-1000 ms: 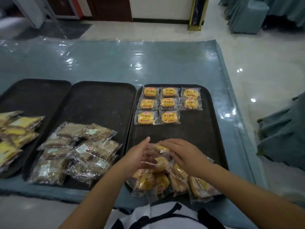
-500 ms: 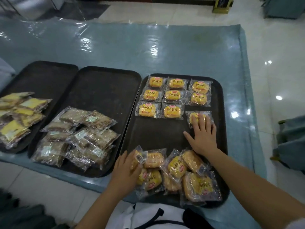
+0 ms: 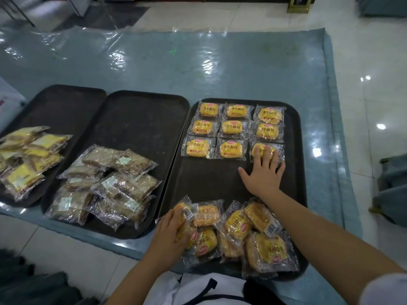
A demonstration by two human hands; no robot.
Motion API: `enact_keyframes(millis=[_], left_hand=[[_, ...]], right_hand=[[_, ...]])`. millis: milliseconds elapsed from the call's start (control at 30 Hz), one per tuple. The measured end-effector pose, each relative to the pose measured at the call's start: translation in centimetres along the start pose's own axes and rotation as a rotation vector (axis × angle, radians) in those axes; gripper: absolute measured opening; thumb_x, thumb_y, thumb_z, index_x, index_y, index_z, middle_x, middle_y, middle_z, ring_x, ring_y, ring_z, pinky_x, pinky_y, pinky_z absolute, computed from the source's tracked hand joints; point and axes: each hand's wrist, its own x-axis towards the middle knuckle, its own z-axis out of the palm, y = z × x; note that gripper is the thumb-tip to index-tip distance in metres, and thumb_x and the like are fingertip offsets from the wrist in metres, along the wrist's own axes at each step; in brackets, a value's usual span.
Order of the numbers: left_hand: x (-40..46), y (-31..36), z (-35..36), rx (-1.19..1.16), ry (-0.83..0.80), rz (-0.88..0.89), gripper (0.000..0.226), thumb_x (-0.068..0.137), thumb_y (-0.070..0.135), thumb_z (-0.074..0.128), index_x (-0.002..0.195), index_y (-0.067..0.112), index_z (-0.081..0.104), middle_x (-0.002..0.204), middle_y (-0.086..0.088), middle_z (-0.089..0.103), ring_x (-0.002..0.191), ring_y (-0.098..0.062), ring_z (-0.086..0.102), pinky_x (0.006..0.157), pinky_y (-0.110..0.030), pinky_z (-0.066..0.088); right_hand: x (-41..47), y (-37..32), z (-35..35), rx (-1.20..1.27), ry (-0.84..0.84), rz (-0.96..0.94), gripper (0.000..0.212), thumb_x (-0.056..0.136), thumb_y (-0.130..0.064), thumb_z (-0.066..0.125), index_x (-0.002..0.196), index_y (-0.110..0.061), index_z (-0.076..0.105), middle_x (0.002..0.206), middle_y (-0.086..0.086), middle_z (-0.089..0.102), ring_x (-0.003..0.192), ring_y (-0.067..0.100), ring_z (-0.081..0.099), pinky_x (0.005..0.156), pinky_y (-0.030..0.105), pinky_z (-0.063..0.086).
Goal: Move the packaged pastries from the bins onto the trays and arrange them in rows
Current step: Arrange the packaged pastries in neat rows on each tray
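A wrapped yellow pastry (image 3: 265,151) lies at the right end of the third row on the right tray (image 3: 295,172), directly under the straight, spread fingers of the right hand (image 3: 264,175), which presses flat on it and curls round nothing. Eight more yellow pastries (image 3: 231,127) sit in neat rows just left of and beyond it. At the tray's near edge a loose heap of yellow pastries (image 3: 242,234) lies jumbled; the left hand (image 3: 168,234) rests at the heap's left side with its fingers curled round one pack (image 3: 182,213). The middle tray (image 3: 136,133) carries a pile of brown packaged pastries (image 3: 105,183), and the left tray (image 3: 61,108) holds a pile of pale yellow packs (image 3: 26,157). All three dark trays stand side by side on a tabletop (image 3: 198,69) covered in blue cloth under shiny clear plastic. Glossy pale floor tiles (image 3: 374,84) surround it
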Motion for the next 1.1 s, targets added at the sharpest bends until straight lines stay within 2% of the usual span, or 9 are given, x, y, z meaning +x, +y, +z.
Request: enact_keyframes(millis=[167, 300, 400, 500, 633, 700, 767, 933, 1100], left_hand=[[0.3, 0.6, -0.9, 0.040, 0.006, 0.021, 0.073, 0.096, 0.050, 0.052, 0.158, 0.035, 0.015, 0.165, 0.001, 0.014, 0.152, -0.023, 0.011, 0.122, -0.046, 0.019], [1.0, 1.3, -2.9, -0.090, -0.009, 0.079, 0.075, 0.086, 0.059, 0.053, 0.152, 0.039, 0.027, 0.158, 0.008, 0.030, 0.149, -0.018, 0.023, 0.118, -0.051, 0.028], [1.3, 1.3, -4.6, -0.205, -0.035, 0.047, 0.074, 0.092, 0.048, 0.060, 0.155, 0.032, 0.025, 0.156, 0.010, 0.030, 0.144, -0.016, 0.031, 0.117, -0.048, 0.032], [1.4, 0.8, -6.4, -0.297, -0.063, 0.029, 0.071, 0.092, 0.050, 0.063, 0.153, 0.035, 0.029, 0.147, 0.014, 0.037, 0.134, -0.012, 0.040, 0.111, -0.043, 0.039], [1.3, 0.0, -7.3, -0.319, -0.154, 0.019, 0.049, 0.093, 0.029, 0.069, 0.136, 0.039, 0.049, 0.127, 0.019, 0.053, 0.119, -0.009, 0.054, 0.093, -0.028, 0.047], [1.0, -0.4, -7.2, -0.278, -0.214, 0.059, 0.044, 0.091, 0.023, 0.071, 0.124, 0.047, 0.053, 0.117, 0.019, 0.063, 0.112, -0.007, 0.061, 0.093, -0.031, 0.053], [0.9, -0.6, -6.7, -0.222, -0.223, 0.107, 0.053, 0.089, 0.023, 0.071, 0.132, 0.044, 0.050, 0.119, 0.015, 0.063, 0.109, -0.005, 0.062, 0.097, -0.038, 0.053], [1.3, -0.1, -4.3, 0.092, -0.124, 0.259, 0.067, 0.088, 0.040, 0.064, 0.148, 0.033, 0.035, 0.145, 0.004, 0.042, 0.125, -0.017, 0.048, 0.102, -0.040, 0.047], [1.6, 0.3, -3.7, 0.311, -0.057, 0.308, 0.063, 0.092, 0.040, 0.057, 0.147, 0.029, 0.029, 0.141, -0.002, 0.040, 0.125, -0.025, 0.045, 0.097, -0.038, 0.046]], right_hand=[[0.2, -0.4, -0.7, 0.034, -0.004, -0.008, 0.086, 0.092, -0.072, 0.024, 0.155, -0.028, -0.014, 0.162, 0.007, -0.021, 0.147, 0.032, -0.026, 0.118, 0.058, -0.008], [-0.5, -0.2, -1.6, 0.061, 0.027, -0.030, 0.080, 0.093, -0.070, 0.026, 0.156, -0.033, -0.008, 0.164, 0.003, -0.017, 0.148, 0.029, -0.022, 0.118, 0.058, -0.008], [-2.6, 0.3, -2.5, 0.147, 0.053, 0.000, 0.076, 0.094, -0.068, 0.030, 0.156, -0.037, -0.001, 0.165, -0.001, -0.009, 0.150, 0.026, -0.016, 0.118, 0.059, -0.006], [-7.0, 0.8, -2.4, 0.227, 0.037, 0.029, 0.072, 0.094, -0.066, 0.034, 0.155, -0.039, 0.007, 0.165, -0.004, -0.003, 0.151, 0.021, -0.010, 0.119, 0.059, -0.003], [-14.0, 0.6, -0.5, 0.175, -0.043, -0.044, 0.069, 0.093, -0.069, 0.029, 0.154, -0.042, 0.008, 0.165, -0.006, -0.002, 0.151, 0.018, -0.010, 0.120, 0.056, -0.003], [-16.0, -0.1, 0.0, 0.104, -0.074, -0.069, 0.073, 0.087, -0.074, 0.017, 0.153, -0.044, 0.010, 0.165, -0.006, -0.002, 0.151, 0.019, -0.010, 0.120, 0.056, -0.003], [-16.7, -1.4, -0.1, 0.051, -0.065, -0.107, 0.077, 0.083, -0.076, 0.008, 0.153, -0.044, 0.012, 0.164, -0.007, -0.002, 0.151, 0.020, -0.010, 0.120, 0.054, -0.007], [-16.6, -4.9, 0.3, 0.023, -0.093, -0.135, 0.068, 0.090, -0.072, 0.014, 0.153, -0.045, 0.012, 0.165, -0.005, 0.000, 0.151, 0.020, -0.011, 0.119, 0.055, -0.007], [-17.5, -5.6, 2.7, -0.095, -0.080, -0.130, 0.064, 0.095, -0.069, 0.008, 0.154, -0.045, 0.005, 0.165, -0.004, 0.006, 0.151, 0.021, -0.012, 0.117, 0.056, -0.016]])
